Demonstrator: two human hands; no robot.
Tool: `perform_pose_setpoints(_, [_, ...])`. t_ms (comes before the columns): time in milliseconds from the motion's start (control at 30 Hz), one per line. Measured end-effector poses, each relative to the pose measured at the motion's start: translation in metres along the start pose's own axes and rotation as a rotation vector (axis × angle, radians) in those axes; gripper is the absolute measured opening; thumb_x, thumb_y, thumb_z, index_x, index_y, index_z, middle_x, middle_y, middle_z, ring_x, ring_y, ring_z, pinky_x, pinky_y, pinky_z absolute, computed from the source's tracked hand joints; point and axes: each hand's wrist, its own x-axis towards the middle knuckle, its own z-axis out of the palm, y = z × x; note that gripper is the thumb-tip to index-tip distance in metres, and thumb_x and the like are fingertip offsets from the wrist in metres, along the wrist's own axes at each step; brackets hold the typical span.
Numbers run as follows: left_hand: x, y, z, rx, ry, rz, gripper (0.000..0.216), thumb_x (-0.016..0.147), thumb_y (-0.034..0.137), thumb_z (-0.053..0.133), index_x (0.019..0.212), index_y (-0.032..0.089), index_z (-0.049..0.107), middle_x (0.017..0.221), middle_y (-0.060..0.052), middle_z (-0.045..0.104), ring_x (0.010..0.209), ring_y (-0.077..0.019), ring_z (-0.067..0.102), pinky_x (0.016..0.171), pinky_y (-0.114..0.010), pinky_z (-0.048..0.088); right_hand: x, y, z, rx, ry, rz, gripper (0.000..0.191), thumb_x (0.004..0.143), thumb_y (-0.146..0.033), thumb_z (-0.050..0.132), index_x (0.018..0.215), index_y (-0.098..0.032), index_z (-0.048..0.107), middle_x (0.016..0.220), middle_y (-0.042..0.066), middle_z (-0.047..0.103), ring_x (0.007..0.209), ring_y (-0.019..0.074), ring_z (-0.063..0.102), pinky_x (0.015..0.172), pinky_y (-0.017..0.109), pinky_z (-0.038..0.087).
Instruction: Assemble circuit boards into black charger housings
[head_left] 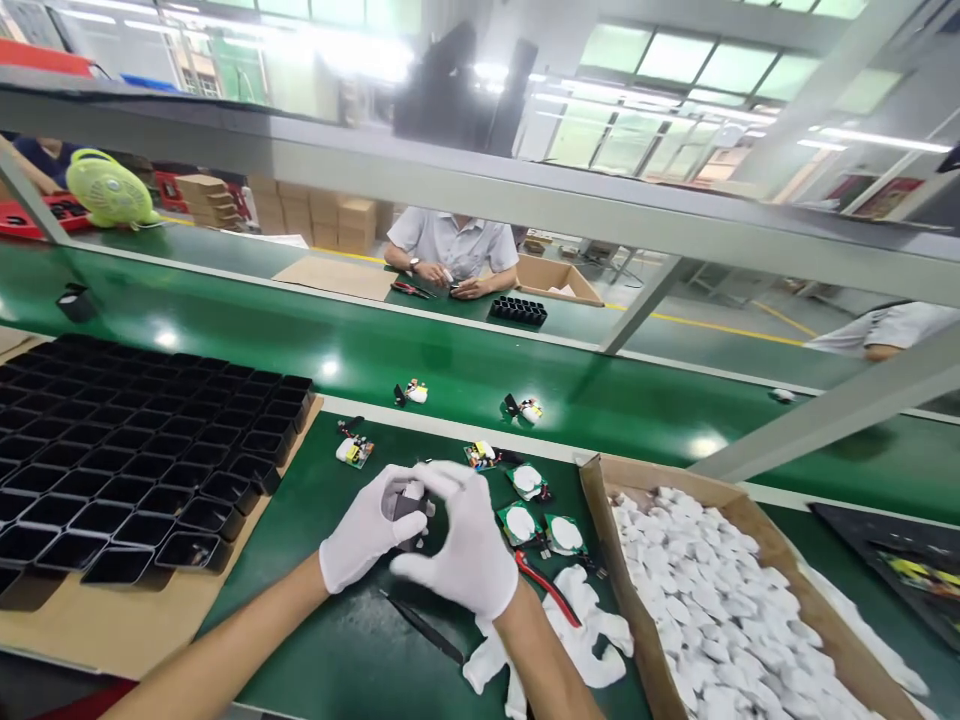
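Factory assembly line, green work mat (352, 640) in front of a green conveyor belt (450, 370).

Landmark: cardboard box (637, 600) filled with small white pieces, at the right of the mat.

Hands, both in white gloves, well left of the box over the middle of the mat. Left hand (367, 535): fingers curled about a small dark grey part (409, 505), thumb on top. Right hand (461, 545): fingers bent round the same part from the other side, fingertips touching those of the left; the part is pinched between the two hands, above the mat.

Just left of the box: three green-edged circuit boards with white discs (521, 522), red-handled cutters (547, 588), loose white gloves (585, 630).

Below the hands: black tweezers (424, 628) lying on the mat.

Far left of the box: black compartment tray (142, 450) on cardboard sheet.

Beyond the box, on the belt: two small assembled units (529, 410).

Across the belt: a seated person in a light shirt (450, 245), hands on the far bench; yellow-green fan (109, 188) further left.
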Motion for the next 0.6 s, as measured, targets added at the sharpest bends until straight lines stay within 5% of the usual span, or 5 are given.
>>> perform_pose_setpoints(133, [0.004, -0.003, -0.004, -0.046, 0.032, -0.033, 0.056, 0.082, 0.049, 0.08, 0.122, 0.021, 0.054, 0.103, -0.007, 0.074, 0.089, -0.0236, 0.075, 0.077, -0.04, 0.063, 0.059, 0.069, -0.042, -0.121, 0.114, 0.344, 0.047, 0.105, -0.038, 0.054, 0.147, -0.018, 0.056, 0.134, 0.016, 0.064, 0.115, 0.027, 0.066, 0.105, 0.052, 0.056])
perform_pose_setpoints(233, [0.009, -0.01, -0.008, -0.042, 0.108, -0.014, 0.064, 0.077, 0.039, 0.084, 0.129, 0.021, 0.052, 0.113, -0.008, 0.073, 0.112, -0.025, 0.073, 0.101, -0.044, 0.06, 0.11, 0.134, -0.061, -0.226, -0.001, 0.552, 0.037, 0.103, -0.039, 0.068, 0.134, -0.019, 0.065, 0.133, 0.011, 0.067, 0.116, 0.0261, 0.068, 0.104, 0.051, 0.057])
perform_pose_setpoints(433, [0.01, -0.012, -0.014, 0.002, 0.158, -0.012, 0.069, 0.075, 0.031, 0.082, 0.136, 0.019, 0.053, 0.117, -0.008, 0.074, 0.112, -0.0244, 0.073, 0.113, -0.049, 0.053, 0.144, 0.198, -0.033, -0.289, -0.33, 0.65, 0.04, 0.103, -0.04, 0.071, 0.136, -0.018, 0.065, 0.135, 0.011, 0.068, 0.114, 0.0252, 0.071, 0.096, 0.047, 0.063])
perform_pose_setpoints(600, [0.011, -0.007, -0.014, 0.03, 0.153, -0.017, 0.065, 0.075, 0.029, 0.082, 0.133, 0.02, 0.055, 0.115, -0.007, 0.074, 0.11, -0.0245, 0.073, 0.108, -0.046, 0.055, 0.154, 0.211, -0.011, -0.369, -0.377, 0.619, 0.042, 0.102, -0.04, 0.072, 0.137, -0.018, 0.065, 0.139, 0.012, 0.066, 0.117, 0.0263, 0.07, 0.099, 0.048, 0.062])
